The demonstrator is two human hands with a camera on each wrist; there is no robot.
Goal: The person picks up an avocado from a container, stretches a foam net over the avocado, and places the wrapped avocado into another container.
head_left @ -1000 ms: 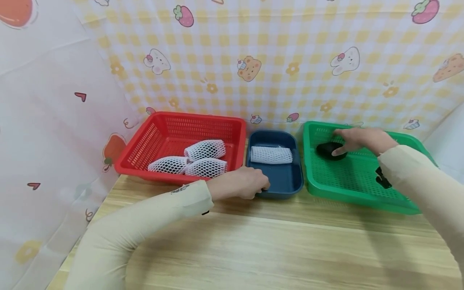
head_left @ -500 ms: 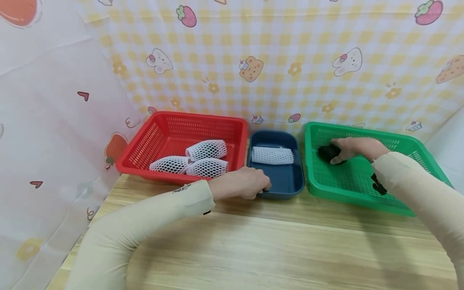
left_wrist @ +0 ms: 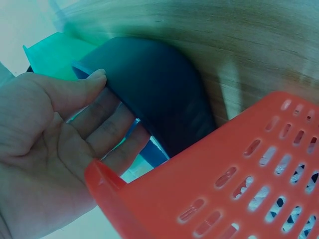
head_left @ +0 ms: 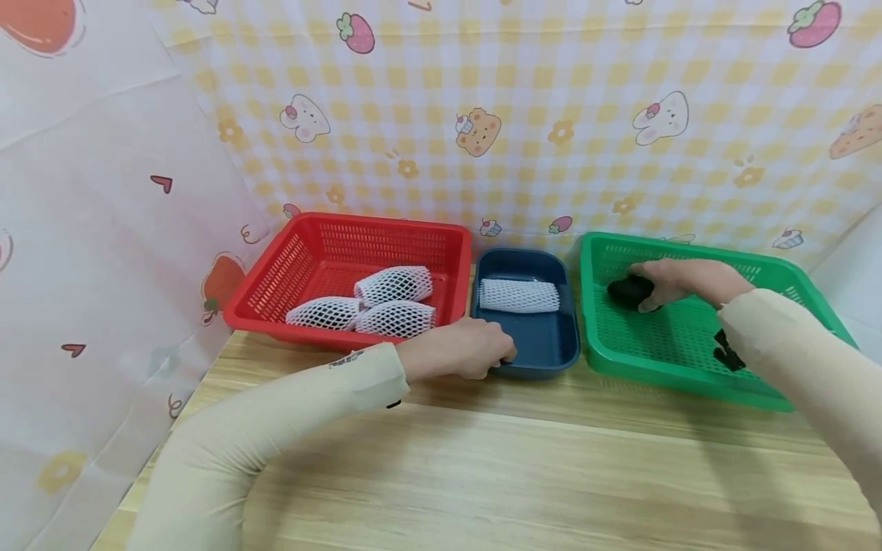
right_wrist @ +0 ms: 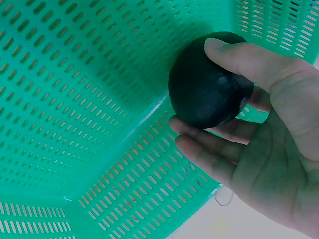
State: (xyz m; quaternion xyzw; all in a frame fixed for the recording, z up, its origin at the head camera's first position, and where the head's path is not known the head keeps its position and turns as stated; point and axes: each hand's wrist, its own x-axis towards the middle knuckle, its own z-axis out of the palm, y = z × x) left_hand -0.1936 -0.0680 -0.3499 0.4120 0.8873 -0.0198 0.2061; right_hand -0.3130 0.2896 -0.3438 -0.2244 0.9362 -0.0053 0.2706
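My right hand (head_left: 668,282) reaches into the green basket (head_left: 689,390) and grips a dark, smooth, egg-shaped object (right_wrist: 207,82). In the right wrist view the thumb lies over its top and the fingers curl beneath it. My left hand (head_left: 475,348) holds the near left corner of the blue tray (head_left: 534,344). The left wrist view shows the thumb outside the rim (left_wrist: 122,102) and the fingers over the inner side. Across the tray's back half lies a white foam net sleeve (head_left: 520,296).
On the left stands a red basket (head_left: 344,337) with several dark items in white foam nets (head_left: 394,285). All three containers rest on a wooden table (head_left: 524,474). A patterned cloth (head_left: 524,99) hangs right behind them.
The right hand has shifted slightly and its grip round the dark egg-shaped object has changed, with the object turned a little. The left hand stays on the tray.
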